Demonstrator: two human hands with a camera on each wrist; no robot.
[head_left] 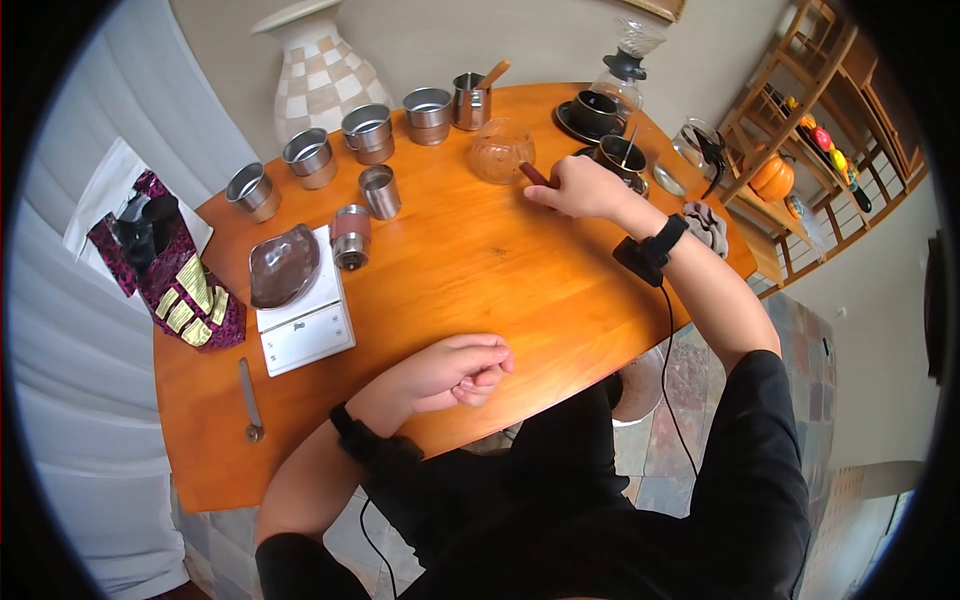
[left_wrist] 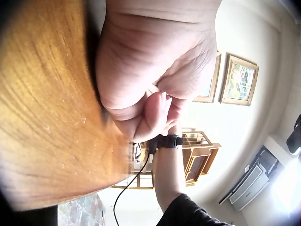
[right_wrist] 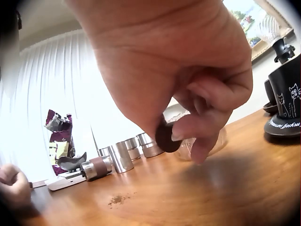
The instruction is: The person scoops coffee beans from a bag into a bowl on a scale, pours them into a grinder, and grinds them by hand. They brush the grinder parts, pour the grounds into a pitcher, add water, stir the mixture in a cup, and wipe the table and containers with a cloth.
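Observation:
My right hand [head_left: 590, 188] is at the far right of the table, pinching a short dark reddish-brown piece [head_left: 536, 175] between thumb and fingers. In the right wrist view that piece [right_wrist: 167, 137] shows a round, dark end; I cannot tell what it belongs to. Just beyond it stands a ribbed clear glass bowl [head_left: 502, 150], with a black cup [head_left: 622, 158] near the knuckles. My left hand [head_left: 462, 372] rests by the table's front edge, fingers loosely curled and holding nothing.
At left are a white scale [head_left: 310, 335] with a dark dish [head_left: 285, 266], a hand coffee grinder [head_left: 350, 237], a coffee bag [head_left: 185, 285] and a small long-handled scoop [head_left: 248, 400]. Several steel cups [head_left: 368, 134] line the back. Brown grounds [right_wrist: 120, 199] lie mid-table; a glass pot [head_left: 685, 160] stands right.

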